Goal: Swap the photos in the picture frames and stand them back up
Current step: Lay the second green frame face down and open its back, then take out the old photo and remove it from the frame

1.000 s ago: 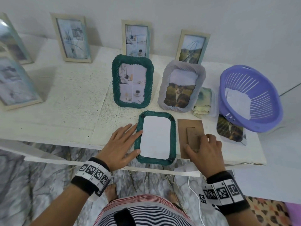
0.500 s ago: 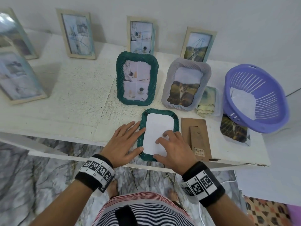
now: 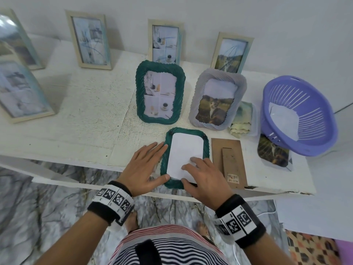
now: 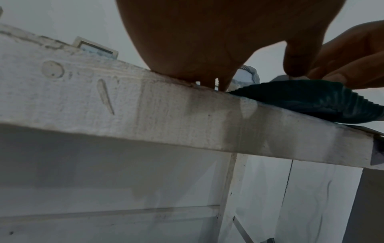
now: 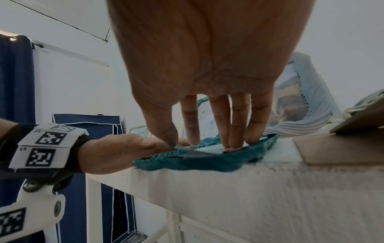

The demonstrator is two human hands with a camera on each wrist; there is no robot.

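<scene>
A dark green frame [image 3: 206, 150] lies face down at the table's front edge, with the white back of a photo [image 3: 186, 150] in its opening. My left hand [image 3: 150, 163] lies flat along the frame's left side, its thumb on the lower rim. My right hand [image 3: 202, 175] presses straight fingers on the white sheet [image 5: 209, 149], its thumb at the near corner. The brown backing board [image 3: 228, 159] lies just to the right. A loose cat photo [image 3: 273, 153] lies partly under the basket. A second green frame [image 3: 160, 92] and a grey frame [image 3: 217, 100] stand behind.
A purple basket [image 3: 298, 115] tilts at the table's right end. A clear tub holding a folded cloth [image 3: 241, 121] sits beside the grey frame. Several pale wooden frames [image 3: 89, 39] lean along the back wall and the left side. The face-down frame overhangs the table's front edge [image 5: 249, 189].
My right hand has left the brown backing board and moved left onto the white sheet in the face-down frame. The left hand has stayed at the frame's left side.
</scene>
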